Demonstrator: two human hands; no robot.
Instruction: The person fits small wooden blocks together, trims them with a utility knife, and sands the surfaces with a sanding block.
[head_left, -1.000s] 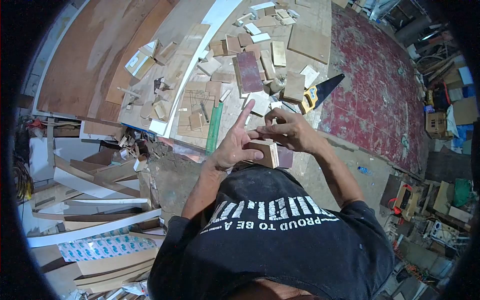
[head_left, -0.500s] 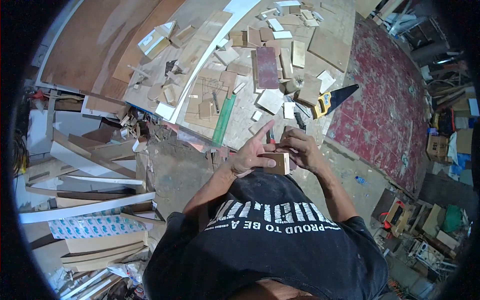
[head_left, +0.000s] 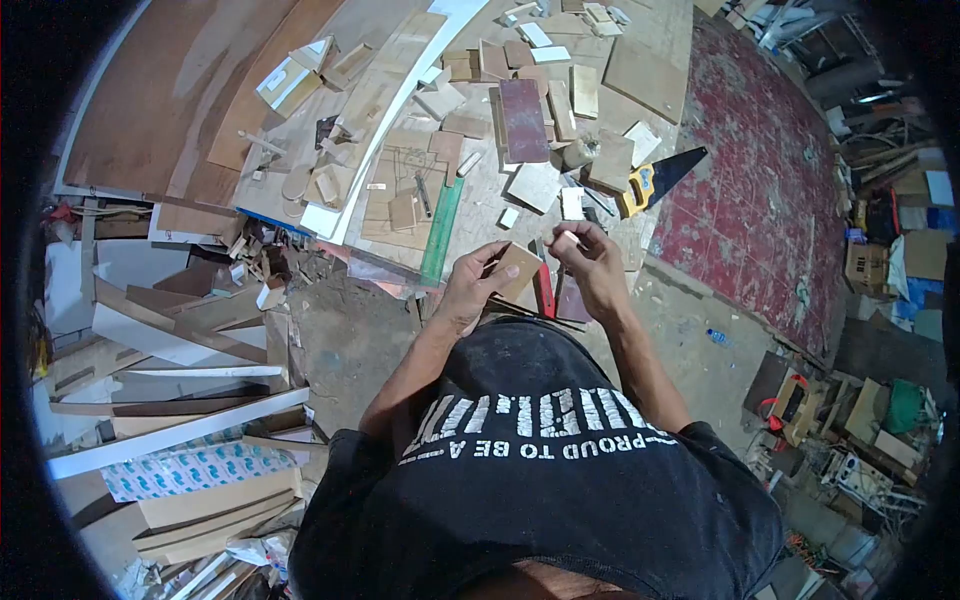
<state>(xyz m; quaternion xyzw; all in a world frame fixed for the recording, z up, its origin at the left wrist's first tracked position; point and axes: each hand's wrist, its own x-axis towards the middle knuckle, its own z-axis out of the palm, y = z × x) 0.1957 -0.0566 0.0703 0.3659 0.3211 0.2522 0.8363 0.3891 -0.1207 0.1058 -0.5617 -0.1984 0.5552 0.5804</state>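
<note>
My left hand [head_left: 466, 286] grips a small flat-sided wooden block [head_left: 517, 268], thumb across its face, just off the near edge of the workbench [head_left: 480, 228]. Close to its right, my right hand [head_left: 598, 270] pinches a small pale wood piece [head_left: 568, 238] between thumb and fingertips. Between the hands, a red-handled tool [head_left: 546, 290] shows at the bench edge, partly covered. A handsaw with a yellow handle [head_left: 640, 188] lies beyond my right hand. Left of the hands, a green ruler [head_left: 440, 232] rests along a thin wooden board [head_left: 385, 222].
Many wood offcuts lie across the bench, around a dark red rectangular block [head_left: 526, 120]. A long white strip [head_left: 385, 135] curves over the left side. Stacked boards [head_left: 180, 340] fill the floor at left; a stained red panel [head_left: 750, 180] lies at right.
My hands were together at the wooden block; now they are apart. The block is turned and farther forward in my left hand, and my right hand holds the small pale piece up beside it.
</note>
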